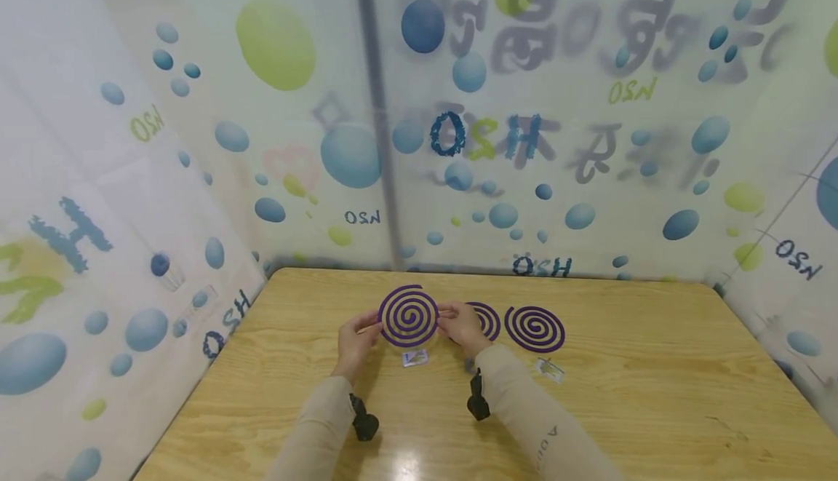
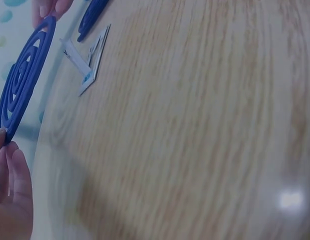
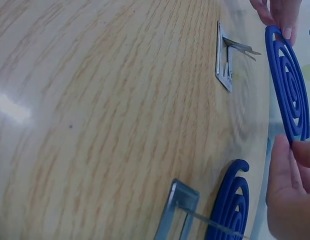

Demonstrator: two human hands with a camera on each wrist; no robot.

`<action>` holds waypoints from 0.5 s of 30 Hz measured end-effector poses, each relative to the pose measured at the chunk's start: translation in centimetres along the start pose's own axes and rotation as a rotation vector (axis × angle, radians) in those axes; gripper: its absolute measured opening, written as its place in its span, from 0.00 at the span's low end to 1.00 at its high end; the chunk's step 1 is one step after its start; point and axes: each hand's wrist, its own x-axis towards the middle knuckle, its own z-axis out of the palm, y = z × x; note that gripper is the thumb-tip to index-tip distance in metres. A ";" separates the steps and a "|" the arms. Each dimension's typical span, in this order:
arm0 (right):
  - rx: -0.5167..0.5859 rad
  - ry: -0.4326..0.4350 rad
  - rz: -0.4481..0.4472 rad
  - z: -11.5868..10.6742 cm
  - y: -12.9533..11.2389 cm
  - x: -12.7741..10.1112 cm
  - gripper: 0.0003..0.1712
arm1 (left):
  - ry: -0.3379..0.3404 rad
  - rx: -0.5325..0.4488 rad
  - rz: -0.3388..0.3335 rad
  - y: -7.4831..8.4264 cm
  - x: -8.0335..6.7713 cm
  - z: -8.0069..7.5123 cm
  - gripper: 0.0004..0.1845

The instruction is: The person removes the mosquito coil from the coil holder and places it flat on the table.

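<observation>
Both hands hold a purple mosquito coil (image 1: 410, 316) by its opposite edges, its flat face turned toward the head camera. My left hand (image 1: 356, 340) pinches the left rim between thumb and fingers; my right hand (image 1: 460, 323) pinches the right rim. In the left wrist view, the coil (image 2: 26, 75), looking blue there, is raised above the table and tilted. A small metal coil stand (image 1: 415, 358) with a raised prong lies just below it. A second coil (image 1: 489, 319) lies partly hidden behind the right hand.
A third coil (image 1: 535, 328) lies further right on the wooden table (image 1: 655, 394), with another metal stand (image 1: 550, 370) in front of it. One more stand (image 3: 177, 207) shows near the right wrist. A printed curtain (image 1: 589, 175) rises behind the table.
</observation>
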 end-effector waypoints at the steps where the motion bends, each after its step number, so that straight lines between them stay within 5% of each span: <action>1: 0.002 0.002 0.007 0.0 0.1 0.1 0.19 | 0.003 -0.002 0.004 -0.2 0.1 0.0 0.15; 15: 0.028 -0.045 0.072 0.3 0.1 0.0 0.19 | 0.003 0.052 0.036 -1.5 0.3 0.0 0.14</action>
